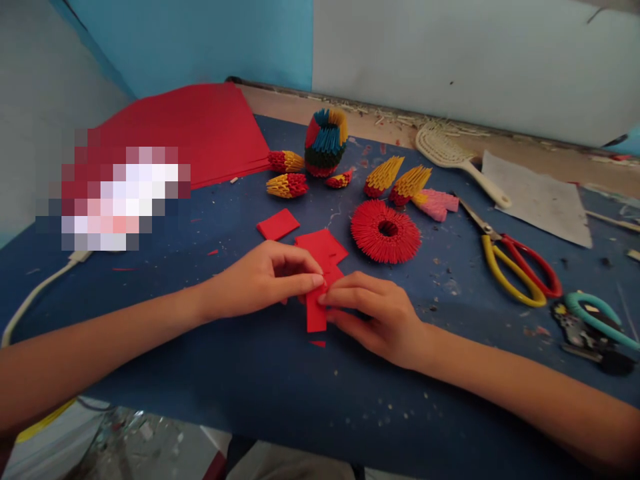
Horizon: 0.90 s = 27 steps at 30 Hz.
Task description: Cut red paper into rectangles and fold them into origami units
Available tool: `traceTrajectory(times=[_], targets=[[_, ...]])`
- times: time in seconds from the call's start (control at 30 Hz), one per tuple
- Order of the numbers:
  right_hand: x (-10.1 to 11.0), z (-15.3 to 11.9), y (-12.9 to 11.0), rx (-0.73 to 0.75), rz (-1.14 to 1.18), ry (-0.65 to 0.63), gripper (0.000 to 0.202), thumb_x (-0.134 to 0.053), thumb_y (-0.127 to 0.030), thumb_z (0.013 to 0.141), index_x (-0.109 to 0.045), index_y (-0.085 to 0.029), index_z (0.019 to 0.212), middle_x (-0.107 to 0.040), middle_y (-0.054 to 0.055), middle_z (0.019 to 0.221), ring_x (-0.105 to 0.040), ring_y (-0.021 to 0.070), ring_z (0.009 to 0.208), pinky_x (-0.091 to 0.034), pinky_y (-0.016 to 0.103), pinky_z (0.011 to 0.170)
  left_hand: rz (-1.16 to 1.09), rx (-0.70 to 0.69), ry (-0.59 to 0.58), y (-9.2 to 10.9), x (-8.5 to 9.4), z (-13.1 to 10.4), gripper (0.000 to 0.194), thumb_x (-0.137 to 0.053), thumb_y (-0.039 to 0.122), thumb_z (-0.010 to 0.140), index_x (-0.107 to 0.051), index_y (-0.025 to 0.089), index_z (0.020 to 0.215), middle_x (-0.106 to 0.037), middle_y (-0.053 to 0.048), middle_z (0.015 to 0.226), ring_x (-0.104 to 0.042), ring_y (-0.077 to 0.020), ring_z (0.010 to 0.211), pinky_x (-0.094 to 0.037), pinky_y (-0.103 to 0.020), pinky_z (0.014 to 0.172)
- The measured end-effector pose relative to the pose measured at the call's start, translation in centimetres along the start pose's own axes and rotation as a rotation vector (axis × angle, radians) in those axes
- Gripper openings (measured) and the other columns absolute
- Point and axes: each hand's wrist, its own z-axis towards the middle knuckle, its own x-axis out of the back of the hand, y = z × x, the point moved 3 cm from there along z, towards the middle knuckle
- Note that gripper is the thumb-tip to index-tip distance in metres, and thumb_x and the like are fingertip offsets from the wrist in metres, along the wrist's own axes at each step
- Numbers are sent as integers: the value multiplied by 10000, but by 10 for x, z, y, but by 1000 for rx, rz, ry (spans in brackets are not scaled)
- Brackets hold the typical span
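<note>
- Red paper strip (316, 317): between both hands, near the middle of the blue tabletop (200, 373), below a small pile of red slips (315, 243).
- Left hand (267, 279): thumb and forefinger pinching the strip's upper part.
- Right hand (385, 317): fingertips lightly gripping its right edge; exact thumb contact hard to tell.
- Handling, my read: very light, thin, fairly stiff for paper; creases easily and could tear under a hard pull. Not fragile otherwise. Slight slip risk on smooth faces.
- Where to hold: fingertip pinch on opposite edges, off the corners. Light pressure is enough.
- Nearby: one red paper piece (278, 225) lies apart, left of the pile; red ring of folded paper (364, 233) sits just right of it. Scissors (493, 235) lie farther right, blades partly open.
- Text: no brand, label or writing legible. Large red sheets (215, 133) look plain; the bright object at far left (143, 193) is pixelated, can't read.
</note>
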Motion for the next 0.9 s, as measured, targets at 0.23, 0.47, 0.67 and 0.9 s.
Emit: traceTrajectory(times=[0.23,0.47,0.67,0.9], targets=[[3,3,-2,20,8,34,130,-569,-138,827,-637,-183,929,-625,45,846,-575,106,742,-486,220,654,70,-25,-54,1,-6,-1,157,-521,273,813,-602,146,773,-596,11,677,-526,-74,583,-425,-145,496],[1,2,0,7,114,-37,154,-555,-110,821,-610,-183,944,-610,32,844,-566,98,727,-489,210,640,99,-46,37,2,-2,0,175,-523,298,818,-593,142,778,-572,11,679,-520,-81,606,-429,-156,516],[-1,0,4,-47,44,-42,263,-498,-61,799,-603,-217,982,-586,40,920,-564,115,768,-488,250,668,-13,1,-4,-1,-3,0,188,-548,331,811,-594,149,797,-598,4,689,-547,-85,599,-456,-159,504],[2,2,3,-87,46,24,108,-564,-196,837,-647,-209,905,-579,39,889,-580,115,770,-492,246,677,-39,-10,-41,1,-3,-1,142,-546,271,814,-618,148,807,-642,-1,711,-580,-85,612,-474,-163,531]])
